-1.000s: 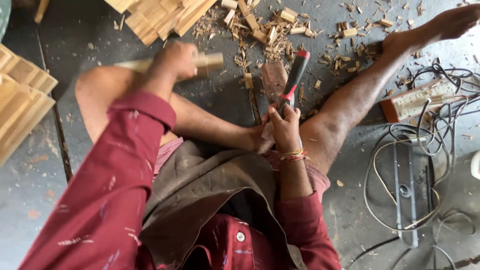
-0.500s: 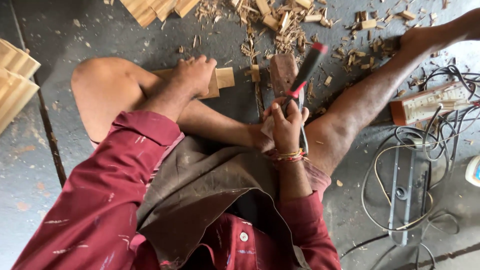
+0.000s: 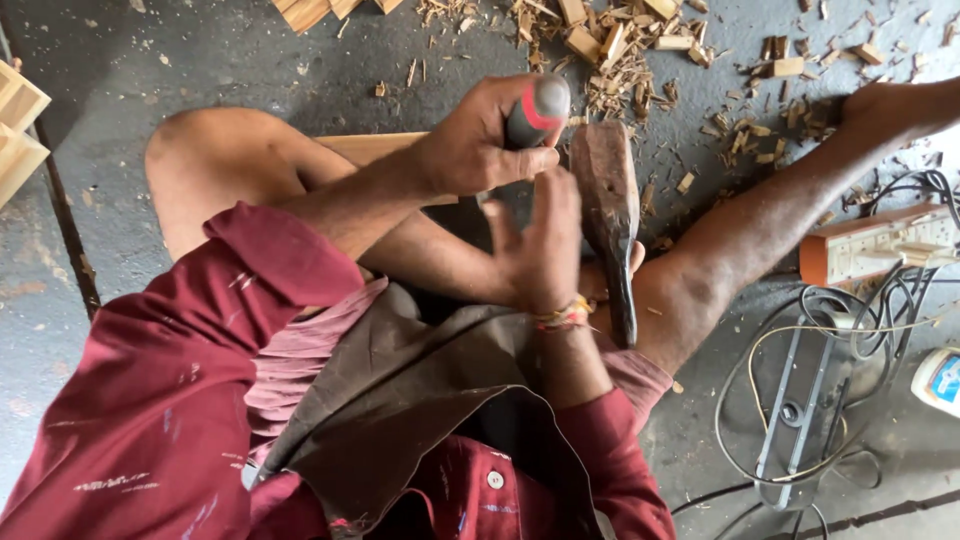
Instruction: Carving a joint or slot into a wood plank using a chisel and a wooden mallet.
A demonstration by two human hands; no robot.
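We are in a woodworking workshop: wood chips point(image 3: 640, 50) litter the grey floor point(image 3: 200, 60), beside cut wooden pieces point(image 3: 18, 125) and tangled cables point(image 3: 850, 330).

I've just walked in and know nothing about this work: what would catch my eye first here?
In the centre, the left hand grips a chisel handle, grey with a red band, while the right hand is open just below it. A dark wooden mallet lies beside them against the leg. Wood chips litter the grey floor above, and tangled cables lie at right.
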